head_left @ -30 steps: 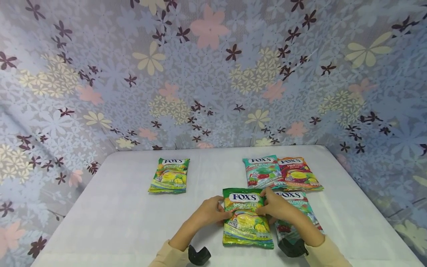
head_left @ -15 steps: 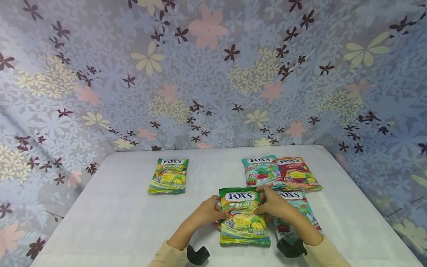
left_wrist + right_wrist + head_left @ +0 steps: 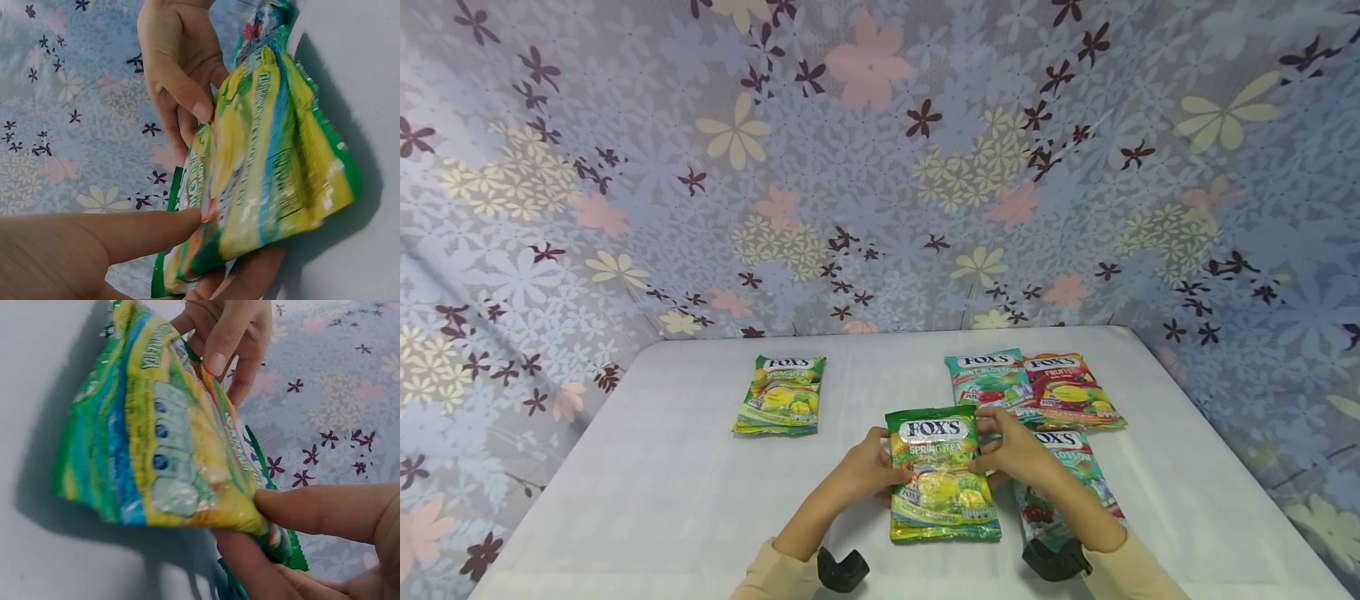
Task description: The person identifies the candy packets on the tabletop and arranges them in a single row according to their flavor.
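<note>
Both hands hold a green and yellow candy bag [image 3: 942, 479] labelled Fox's Spring Tea, one at each side edge. My left hand [image 3: 867, 468] grips its left side, thumb on the front and fingers behind, as the left wrist view shows. On the right side my right hand [image 3: 1017, 450] pinches the bag the same way. The bag's upper part tilts up off the table, with a shadow beneath it in both wrist views. Under the right forearm lies a teal Mint Blossom candy bag [image 3: 1086, 467], partly hidden.
On the white table [image 3: 647, 500], another Spring Tea bag [image 3: 781, 396] lies at the back left. A second Mint Blossom bag [image 3: 991, 385] and a red-orange Fruits bag [image 3: 1071, 390] overlap at the back right. A flowered cloth [image 3: 880, 208] hangs behind the table.
Both hands have moved the held Spring Tea bag slightly left and away from the front edge, and its top now stands higher. The other bags have stayed put.
</note>
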